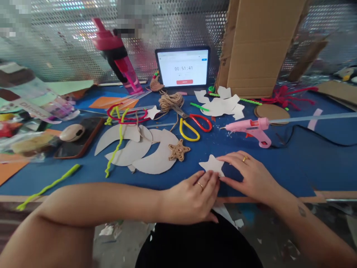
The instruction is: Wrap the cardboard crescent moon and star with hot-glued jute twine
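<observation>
A small white star cutout [211, 163] lies on the blue table near its front edge. My left hand [195, 195] rests its outstretched fingers on the star's lower part, thumb apart below them. With thumb and index finger, my right hand [248, 173] takes the star by its right side; the other fingers are curled. To the left sits a star wound in brown twine [179, 150], touching white crescent cutouts [158, 158]. Scissors [192, 126] with one yellow and one red handle lie beyond my hands. A pink glue gun [252, 129] lies beyond my right hand.
A twine bundle [170, 101] and more white cutouts [220, 106] lie further back. Behind them stand a tablet [183, 67], a pink bottle [118, 56] and a cardboard box [256, 48]. At left are a phone [80, 137] and green pipe cleaners [50, 186].
</observation>
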`<state>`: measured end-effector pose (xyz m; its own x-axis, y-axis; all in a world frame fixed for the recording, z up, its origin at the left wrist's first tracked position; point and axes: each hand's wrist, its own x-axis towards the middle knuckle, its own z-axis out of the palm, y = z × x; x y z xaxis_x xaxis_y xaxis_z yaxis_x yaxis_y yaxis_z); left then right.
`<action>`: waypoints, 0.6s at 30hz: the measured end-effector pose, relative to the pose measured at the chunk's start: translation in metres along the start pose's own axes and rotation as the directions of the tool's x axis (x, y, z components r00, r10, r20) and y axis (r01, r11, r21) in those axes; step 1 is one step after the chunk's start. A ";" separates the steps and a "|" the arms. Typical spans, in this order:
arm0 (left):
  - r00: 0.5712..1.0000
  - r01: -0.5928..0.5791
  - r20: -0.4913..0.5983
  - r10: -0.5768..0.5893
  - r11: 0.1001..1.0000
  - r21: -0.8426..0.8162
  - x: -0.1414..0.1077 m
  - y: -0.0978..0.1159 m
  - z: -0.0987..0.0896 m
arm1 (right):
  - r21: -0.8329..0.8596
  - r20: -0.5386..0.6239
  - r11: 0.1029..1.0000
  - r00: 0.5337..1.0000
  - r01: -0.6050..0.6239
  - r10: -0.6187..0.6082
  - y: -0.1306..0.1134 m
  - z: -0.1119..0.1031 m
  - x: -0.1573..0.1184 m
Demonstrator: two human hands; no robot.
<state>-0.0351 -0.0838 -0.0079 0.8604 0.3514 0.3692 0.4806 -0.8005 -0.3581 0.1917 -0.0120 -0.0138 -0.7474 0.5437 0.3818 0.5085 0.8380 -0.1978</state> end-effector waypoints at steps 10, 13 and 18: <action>0.999 -0.012 0.030 0.012 1.000 0.004 -0.010 -0.001 0.010 | -0.041 0.008 0.998 0.999 0.037 -0.037 -0.003 -0.002 0.002; 1.000 -0.004 0.024 0.004 1.000 -0.022 -0.010 -0.002 0.012 | -0.040 0.021 0.999 1.000 0.019 -0.018 -0.003 -0.002 0.003; 1.000 0.016 0.022 -0.015 1.000 -0.024 -0.011 -0.001 0.009 | -0.037 0.013 0.999 1.000 0.011 -0.011 -0.004 -0.004 0.005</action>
<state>-0.0431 -0.0827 -0.0190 0.8564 0.3741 0.3557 0.4899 -0.8062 -0.3316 0.1880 -0.0132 -0.0075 -0.7584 0.5353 0.3719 0.5156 0.8417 -0.1602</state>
